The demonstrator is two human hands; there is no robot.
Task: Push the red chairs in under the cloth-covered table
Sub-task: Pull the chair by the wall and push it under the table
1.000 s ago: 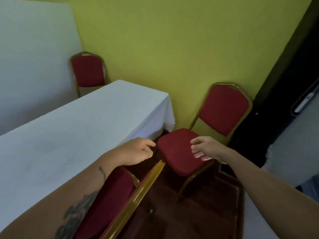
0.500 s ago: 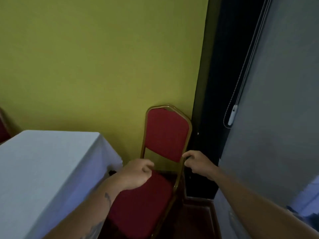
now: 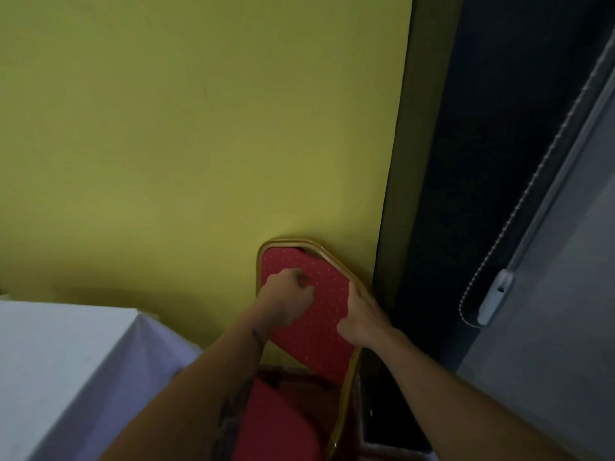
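Cloth-covered bench [image 3: 66,371] sits near left, white cloth draped over its corner and hanging down the right side. Yellow-green wall [image 3: 199,128] fills the far left and centre. Left hand [image 3: 289,301] reaches in from near centre, tattooed forearm, fingers curled closed around the left edge of the backrest of the red chair [image 3: 316,314]; whether they wrap fully behind the frame I can't tell, image is soft there. The chair stands just right of the bench, backrest close against the wall, gold frame around dotted red upholstery, seat cushion visible near bottom centre between the forearms. The seat is beside the bench corner, not under the cloth as far as shown. Right hand [image 3: 362,319] grips the right side of the backrest frame, thumb on the front padding, fingers folded over the gold rail. Right of the chair, a dark vertical strip [image 3: 442,161], then a grey roller blind [image 3: 565,294] with a bead chain [image 3: 532,174] and a plastic pull [image 3: 496,299] hanging far right.
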